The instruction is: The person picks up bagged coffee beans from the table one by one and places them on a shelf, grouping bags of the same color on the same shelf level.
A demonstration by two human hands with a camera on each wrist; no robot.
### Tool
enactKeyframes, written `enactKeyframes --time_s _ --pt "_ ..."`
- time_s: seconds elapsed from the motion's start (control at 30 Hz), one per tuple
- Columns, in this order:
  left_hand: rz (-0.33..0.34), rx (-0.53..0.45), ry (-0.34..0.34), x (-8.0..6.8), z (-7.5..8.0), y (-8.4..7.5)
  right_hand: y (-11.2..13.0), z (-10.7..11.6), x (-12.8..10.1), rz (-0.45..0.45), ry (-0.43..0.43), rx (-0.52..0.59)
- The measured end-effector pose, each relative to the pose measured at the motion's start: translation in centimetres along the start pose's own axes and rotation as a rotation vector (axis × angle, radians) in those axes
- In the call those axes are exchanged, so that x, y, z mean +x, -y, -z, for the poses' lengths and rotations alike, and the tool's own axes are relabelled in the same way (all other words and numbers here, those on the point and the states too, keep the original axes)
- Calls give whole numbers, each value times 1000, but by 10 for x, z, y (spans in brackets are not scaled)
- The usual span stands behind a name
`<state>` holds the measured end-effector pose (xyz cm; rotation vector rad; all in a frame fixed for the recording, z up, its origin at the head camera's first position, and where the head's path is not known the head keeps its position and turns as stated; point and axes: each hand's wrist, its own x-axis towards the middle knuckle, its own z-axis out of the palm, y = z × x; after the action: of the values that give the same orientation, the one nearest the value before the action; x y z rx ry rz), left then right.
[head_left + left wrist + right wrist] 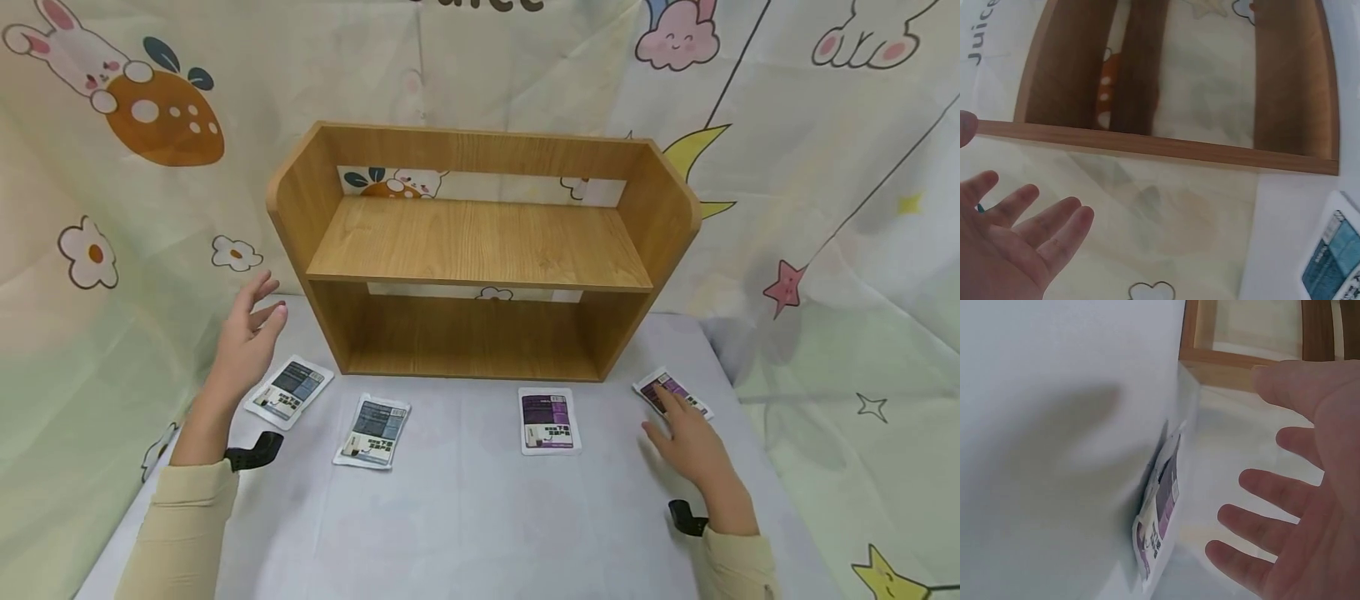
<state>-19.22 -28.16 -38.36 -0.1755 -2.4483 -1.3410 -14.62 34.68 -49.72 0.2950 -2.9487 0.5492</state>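
- The right hand (690, 437) hangs over the far-right packet (1166, 509), near the desk's right edge; the right wrist view shows its fingers extended and spread, apart from the packet, so it has hold of nothing.
- The left hand (247, 342) is raised between the desk's left edge and the wooden shelf (480, 242), fingers parted and mostly straight, likewise gripping nothing.
- The far-left packet (291, 392) lies just beside the shelf's lower left corner; the inner-left packet (372, 432) lies nearer the front. Both labels are blue-grey.
- The inner-right packet (550, 421) lies before the shelf's right part, with a purple label like the far-right one's.
- All four lie label up, probably so each kind can be read from above; the split by colour, left against right, looks deliberate.
- The shelf stands towards the back of the desk (465, 517), compartments facing front, presumably to leave both levels within reach.
- Free room runs between the inner packets and on towards the front edge, which is out of view. The outer packets have less margin to the side edges, and the cloth backdrop (112, 350) closes in behind and beside them, so approaching from above or the front seems easiest.
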Motion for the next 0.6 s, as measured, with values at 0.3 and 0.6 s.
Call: enactKeyframes --time_s 0.3,0.6 --pt "-72 -94 -27 31 15 -15 -1 14 10 -16 69 15" --pt "-89 -166 -15 60 22 -33 -6 25 10 -27 99 70"
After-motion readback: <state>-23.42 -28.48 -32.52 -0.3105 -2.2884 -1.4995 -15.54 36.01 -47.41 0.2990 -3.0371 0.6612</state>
